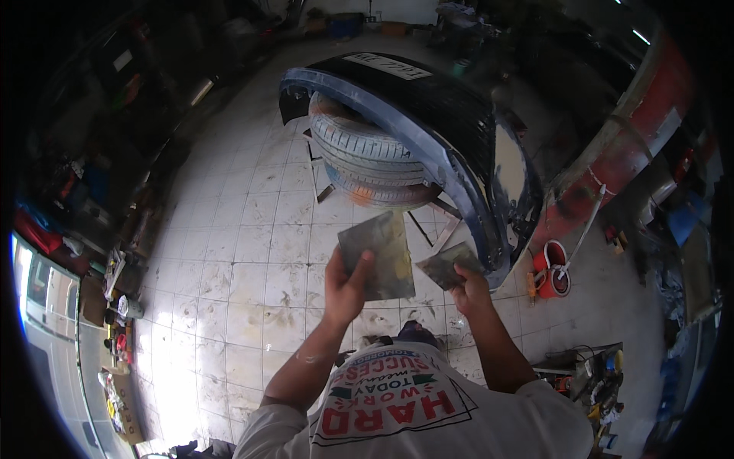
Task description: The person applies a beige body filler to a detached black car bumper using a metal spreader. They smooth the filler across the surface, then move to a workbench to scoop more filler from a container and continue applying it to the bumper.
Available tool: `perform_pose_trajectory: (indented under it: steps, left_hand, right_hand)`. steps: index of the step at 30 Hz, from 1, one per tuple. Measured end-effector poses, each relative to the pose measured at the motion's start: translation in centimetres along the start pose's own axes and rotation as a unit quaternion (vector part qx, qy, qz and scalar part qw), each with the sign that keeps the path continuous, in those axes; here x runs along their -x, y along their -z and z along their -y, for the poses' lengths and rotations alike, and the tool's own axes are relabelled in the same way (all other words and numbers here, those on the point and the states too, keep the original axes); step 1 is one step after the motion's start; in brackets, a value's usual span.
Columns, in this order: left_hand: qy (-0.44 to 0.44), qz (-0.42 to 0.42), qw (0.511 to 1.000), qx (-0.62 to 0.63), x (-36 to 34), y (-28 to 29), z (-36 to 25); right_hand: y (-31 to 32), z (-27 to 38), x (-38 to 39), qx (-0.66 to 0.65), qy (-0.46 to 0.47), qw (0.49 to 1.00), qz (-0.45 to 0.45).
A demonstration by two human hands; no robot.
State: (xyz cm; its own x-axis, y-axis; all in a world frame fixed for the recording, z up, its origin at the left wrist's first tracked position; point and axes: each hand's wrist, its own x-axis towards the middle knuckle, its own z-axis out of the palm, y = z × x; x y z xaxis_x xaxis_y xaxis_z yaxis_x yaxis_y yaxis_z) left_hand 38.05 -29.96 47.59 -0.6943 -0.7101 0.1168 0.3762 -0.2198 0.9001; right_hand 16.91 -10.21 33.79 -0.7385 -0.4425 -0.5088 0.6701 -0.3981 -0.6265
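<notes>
My left hand (345, 289) grips a flat rectangular board (388, 260), its thumb lying across the face. Greyish and yellowish smears, like filler, coat the board. In my right hand (471, 291) is a smaller flat spreader (446, 265) with a dark, stained face, pinched between thumb and fingers. The two tools are apart, side by side in front of my chest. Beyond them stands a car bumper (451, 107), black with bluish-grey sanded edges and a pale patch (508, 162) at its right end. Neither tool touches it.
Stacked tires (367, 149) on a metal stand (440, 229) are under the bumper. At the right are a red bucket (552, 271) and a red, patchy vehicle panel (612, 157). Clutter (589, 386) lies lower right, with shelves and boxes (118, 398) along the left. The floor (237, 268) is stained tile.
</notes>
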Motion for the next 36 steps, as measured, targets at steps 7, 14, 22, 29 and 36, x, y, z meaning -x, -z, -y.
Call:
perform_pose_trajectory:
  steps: [7,14,22,29,36]
  left_hand:
    - [-0.024,0.022,0.986,-0.166,-5.9,4.2,-2.0]
    - [-0.108,0.064,0.903,-0.41,-11.5,5.7,-2.9]
    - [-0.251,-0.132,0.929,-0.238,-24.4,13.1,-5.1]
    - [-0.026,-0.388,0.909,0.148,-35.4,30.2,-5.4]
    - [0.12,-0.199,0.859,0.457,-41.8,34.2,-1.5]
  right_hand:
    - [-12.4,4.6,5.7,0.495,0.494,0.682,0.216]
    - [-22.0,0.9,0.8,0.541,0.552,0.522,0.361]
    - [-26.7,-7.7,-10.6,0.388,0.29,0.767,0.421]
    - [-31.8,-7.0,-17.7,-0.14,-0.203,0.898,0.364]
    - [-33.8,-8.5,-21.3,-0.295,-0.239,0.808,0.451]
